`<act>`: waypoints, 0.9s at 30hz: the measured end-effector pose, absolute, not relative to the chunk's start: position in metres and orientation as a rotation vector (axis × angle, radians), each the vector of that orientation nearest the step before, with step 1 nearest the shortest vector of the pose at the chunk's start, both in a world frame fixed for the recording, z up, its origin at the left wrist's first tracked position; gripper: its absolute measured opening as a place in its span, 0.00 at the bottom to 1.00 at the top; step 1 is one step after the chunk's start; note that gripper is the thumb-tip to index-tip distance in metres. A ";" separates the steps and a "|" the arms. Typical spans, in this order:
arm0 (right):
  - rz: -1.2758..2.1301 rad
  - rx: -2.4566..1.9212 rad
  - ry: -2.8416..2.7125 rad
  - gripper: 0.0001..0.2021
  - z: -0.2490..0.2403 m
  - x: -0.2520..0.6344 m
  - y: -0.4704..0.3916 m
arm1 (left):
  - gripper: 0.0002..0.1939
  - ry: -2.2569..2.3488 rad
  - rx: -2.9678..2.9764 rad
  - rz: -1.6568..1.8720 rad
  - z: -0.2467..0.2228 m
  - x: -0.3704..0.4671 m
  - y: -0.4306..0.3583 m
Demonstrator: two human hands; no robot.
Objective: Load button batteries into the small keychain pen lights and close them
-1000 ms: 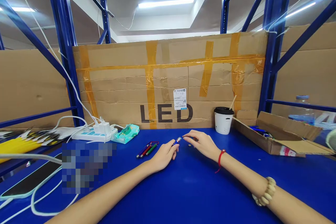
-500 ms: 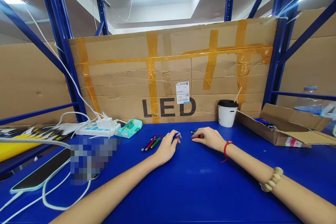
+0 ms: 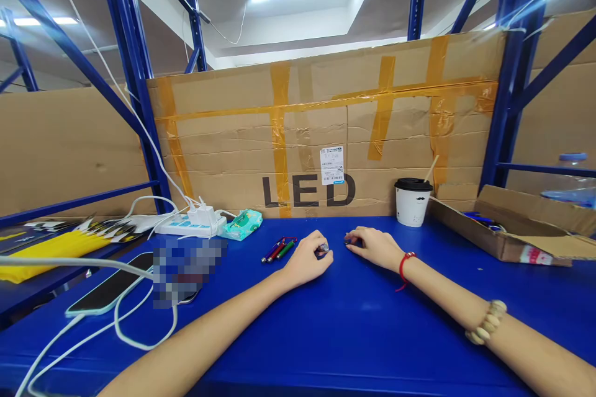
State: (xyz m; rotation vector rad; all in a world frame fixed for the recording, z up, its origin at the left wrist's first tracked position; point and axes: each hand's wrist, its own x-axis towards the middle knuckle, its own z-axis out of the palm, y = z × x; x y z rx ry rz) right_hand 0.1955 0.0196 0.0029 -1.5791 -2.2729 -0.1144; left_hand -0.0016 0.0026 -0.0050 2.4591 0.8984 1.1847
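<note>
My left hand (image 3: 309,258) is closed just above the blue tabletop, its thumb and fingers curled around a small silvery piece (image 3: 322,249) mostly hidden by the fingers. To its left lie three slim metallic cylinders, one purple-blue (image 3: 270,252), one red (image 3: 275,250) and one green (image 3: 285,249), side by side with clip-like loops at their far ends. Across a short gap, my right hand (image 3: 372,244) rests low with fingertips pinched together at the table. A small dark bit (image 3: 347,240) shows at those fingertips, too small to name.
A lidded paper cup (image 3: 412,203) with a stirrer stands behind my right hand, beside an open cardboard box (image 3: 505,242) holding blue items. On the left are a green packet (image 3: 241,225), a power strip (image 3: 186,227), a phone (image 3: 108,285) and looping white cables. Taped cardboard (image 3: 223,149) walls the back.
The view has swung slightly left. My left hand has turned, with thumb and fingers now curled around the silvery piece. My right hand stays near the same spot, its fingertips still low.
</note>
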 end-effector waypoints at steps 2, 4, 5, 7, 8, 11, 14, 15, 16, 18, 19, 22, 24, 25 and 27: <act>-0.131 -1.586 -2.292 0.12 0.003 0.195 0.019 | 0.13 0.945 2.470 1.158 -0.007 -0.001 0.004; -0.159 -1.592 -2.316 0.11 0.004 0.195 0.018 | 0.14 1.003 2.492 1.115 -0.010 -0.002 0.007; -0.174 -1.591 -2.325 0.11 0.005 0.195 0.018 | 0.15 1.032 2.506 1.089 -0.011 -0.002 0.008; -0.198 -1.583 -2.336 0.10 0.005 0.195 0.017 | 0.15 1.084 2.532 1.042 -0.012 -0.002 0.009; -0.208 -1.570 -2.339 0.10 0.006 0.194 0.016 | 0.16 1.103 2.535 1.027 -0.012 -0.002 0.009; -0.215 -1.474 -2.297 0.09 0.006 0.191 0.013 | 0.17 1.141 2.468 1.020 -0.012 -0.002 0.010; -0.164 -1.297 -2.126 0.10 0.008 0.182 0.007 | 0.17 1.131 2.356 1.061 -0.011 -0.002 0.009; -0.142 -1.221 -2.063 0.10 0.009 0.178 0.005 | 0.17 1.124 2.322 1.081 -0.010 -0.002 0.010; -0.123 -1.135 -2.016 0.10 0.011 0.174 0.002 | 0.17 1.121 2.292 1.101 -0.009 -0.002 0.010; -0.071 -0.966 -1.989 0.10 0.013 0.165 -0.004 | 0.17 1.119 2.237 1.126 -0.009 -0.003 0.010; -0.042 -0.904 -1.988 0.10 0.013 0.161 -0.006 | 0.16 1.114 2.215 1.129 -0.008 -0.003 0.011; 0.028 -0.781 -2.030 0.11 0.011 0.152 -0.011 | 0.15 1.081 2.179 1.110 -0.009 -0.003 0.012; 0.049 -0.751 -2.081 0.11 0.008 0.150 -0.012 | 0.11 1.043 2.185 1.077 -0.010 -0.004 0.013; 0.055 -0.746 -2.098 0.11 0.006 0.149 -0.012 | 0.10 1.022 2.189 1.058 -0.010 -0.004 0.013; 0.077 -0.743 -2.113 0.11 0.005 0.149 -0.012 | 0.09 0.987 2.181 1.025 -0.010 -0.004 0.012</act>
